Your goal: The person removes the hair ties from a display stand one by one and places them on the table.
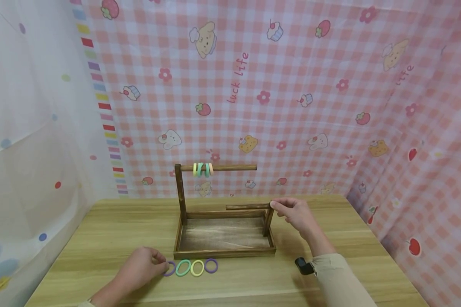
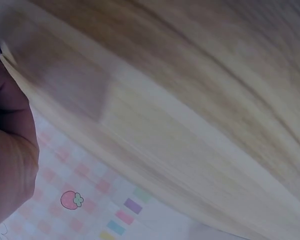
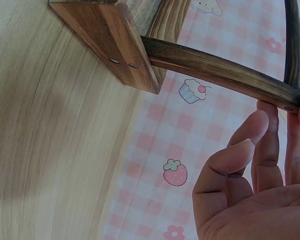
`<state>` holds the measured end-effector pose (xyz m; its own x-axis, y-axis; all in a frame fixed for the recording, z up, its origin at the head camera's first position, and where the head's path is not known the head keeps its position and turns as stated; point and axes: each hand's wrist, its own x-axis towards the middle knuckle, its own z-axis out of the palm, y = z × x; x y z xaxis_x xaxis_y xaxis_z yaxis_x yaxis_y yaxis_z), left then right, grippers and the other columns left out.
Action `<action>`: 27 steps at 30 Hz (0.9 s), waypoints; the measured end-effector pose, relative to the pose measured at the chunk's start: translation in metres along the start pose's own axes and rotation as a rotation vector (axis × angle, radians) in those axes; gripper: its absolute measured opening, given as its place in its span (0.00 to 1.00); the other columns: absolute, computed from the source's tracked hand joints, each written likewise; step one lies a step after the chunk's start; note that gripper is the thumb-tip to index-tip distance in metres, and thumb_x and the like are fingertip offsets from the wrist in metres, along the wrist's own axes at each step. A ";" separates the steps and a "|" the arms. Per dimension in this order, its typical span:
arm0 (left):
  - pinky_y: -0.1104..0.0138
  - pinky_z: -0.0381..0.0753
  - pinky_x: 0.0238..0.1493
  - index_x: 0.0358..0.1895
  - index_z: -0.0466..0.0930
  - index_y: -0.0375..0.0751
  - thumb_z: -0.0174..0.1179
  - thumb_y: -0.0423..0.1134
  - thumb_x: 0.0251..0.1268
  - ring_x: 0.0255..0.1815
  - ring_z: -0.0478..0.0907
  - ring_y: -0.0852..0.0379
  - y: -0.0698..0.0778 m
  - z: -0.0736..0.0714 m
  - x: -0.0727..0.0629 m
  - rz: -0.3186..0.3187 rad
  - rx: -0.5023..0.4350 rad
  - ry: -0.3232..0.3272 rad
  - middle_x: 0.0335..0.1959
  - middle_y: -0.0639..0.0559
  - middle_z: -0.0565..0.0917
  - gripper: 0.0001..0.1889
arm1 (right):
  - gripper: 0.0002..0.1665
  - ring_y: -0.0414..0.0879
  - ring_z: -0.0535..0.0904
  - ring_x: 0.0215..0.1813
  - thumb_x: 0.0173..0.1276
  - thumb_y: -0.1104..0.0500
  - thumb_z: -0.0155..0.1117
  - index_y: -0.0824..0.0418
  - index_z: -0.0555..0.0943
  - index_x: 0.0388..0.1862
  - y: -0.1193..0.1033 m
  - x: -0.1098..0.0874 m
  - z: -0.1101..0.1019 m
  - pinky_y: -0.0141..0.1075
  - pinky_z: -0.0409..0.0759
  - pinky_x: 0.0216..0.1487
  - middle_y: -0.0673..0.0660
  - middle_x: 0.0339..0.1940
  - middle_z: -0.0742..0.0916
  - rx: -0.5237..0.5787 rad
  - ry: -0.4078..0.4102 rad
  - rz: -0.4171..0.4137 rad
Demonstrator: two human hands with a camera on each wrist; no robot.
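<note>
A wooden rack point(image 1: 224, 254) with a tray base, a tall post at left and a short post point(image 1: 268, 222) at right stands on the table. Thumb and fingers of my right hand point(image 1: 295, 214) pinch the top of the short post, where its lower bar point(image 1: 246, 207) joins. At the front left, my left hand point(image 1: 140, 268) pinches the edge of a purple ring point(image 1: 171, 269), partly hidden by the fingertips. Beside it lie a green ring point(image 1: 182, 267), a yellow ring point(image 1: 197, 268) and another purple ring point(image 1: 211, 265). Several yellow, green and peach rings point(image 1: 200, 169) hang on the upper bar point(image 1: 236, 167).
The wooden-patterned table point(image 1: 111, 230) reaches back to a pink checked cloth point(image 1: 230, 119). White cloth point(image 1: 42, 106) hangs at the left. A black device point(image 1: 304, 266) sits at the right sleeve point(image 1: 338, 277).
</note>
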<state>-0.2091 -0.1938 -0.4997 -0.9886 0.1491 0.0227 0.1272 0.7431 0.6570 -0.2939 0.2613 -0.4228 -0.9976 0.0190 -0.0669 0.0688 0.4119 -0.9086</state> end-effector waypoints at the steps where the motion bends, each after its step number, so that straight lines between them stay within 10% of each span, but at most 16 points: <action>1: 0.73 0.65 0.16 0.35 0.90 0.44 0.76 0.41 0.62 0.13 0.69 0.63 0.001 0.000 0.000 -0.007 -0.005 0.001 0.19 0.60 0.85 0.06 | 0.28 0.53 0.84 0.59 0.75 0.37 0.70 0.53 0.87 0.63 0.000 0.000 0.000 0.46 0.83 0.59 0.56 0.61 0.90 0.005 0.000 0.001; 8: 0.74 0.63 0.17 0.37 0.90 0.43 0.75 0.40 0.61 0.15 0.64 0.63 0.006 -0.003 0.002 -0.105 -0.031 0.024 0.18 0.56 0.84 0.06 | 0.28 0.54 0.84 0.58 0.75 0.37 0.70 0.54 0.88 0.62 0.001 0.000 0.000 0.45 0.83 0.59 0.55 0.60 0.90 0.017 -0.001 -0.004; 16: 0.76 0.58 0.15 0.44 0.92 0.40 0.73 0.43 0.66 0.14 0.59 0.65 0.010 -0.028 0.018 -0.057 0.026 0.107 0.10 0.61 0.64 0.11 | 0.27 0.51 0.85 0.56 0.75 0.38 0.70 0.54 0.88 0.61 0.002 0.000 0.001 0.45 0.84 0.58 0.55 0.59 0.90 0.014 0.009 -0.015; 22: 0.70 0.64 0.15 0.53 0.90 0.40 0.68 0.57 0.74 0.15 0.73 0.59 0.026 -0.057 0.031 -0.075 -0.045 0.168 0.17 0.54 0.82 0.23 | 0.26 0.54 0.86 0.57 0.78 0.39 0.68 0.55 0.88 0.62 0.003 -0.002 0.004 0.49 0.85 0.60 0.56 0.58 0.91 -0.028 0.033 -0.080; 27: 0.67 0.79 0.26 0.61 0.87 0.40 0.62 0.66 0.76 0.37 0.90 0.48 0.048 -0.082 0.051 -0.017 -0.109 0.347 0.39 0.43 0.93 0.32 | 0.25 0.56 0.86 0.62 0.80 0.40 0.66 0.56 0.87 0.63 0.001 -0.003 0.006 0.52 0.85 0.62 0.59 0.60 0.91 -0.120 0.060 -0.183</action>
<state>-0.2600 -0.2040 -0.4055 -0.9614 -0.1073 0.2532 0.1193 0.6668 0.7356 -0.2906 0.2560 -0.4259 -0.9924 -0.0133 0.1222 -0.1113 0.5192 -0.8474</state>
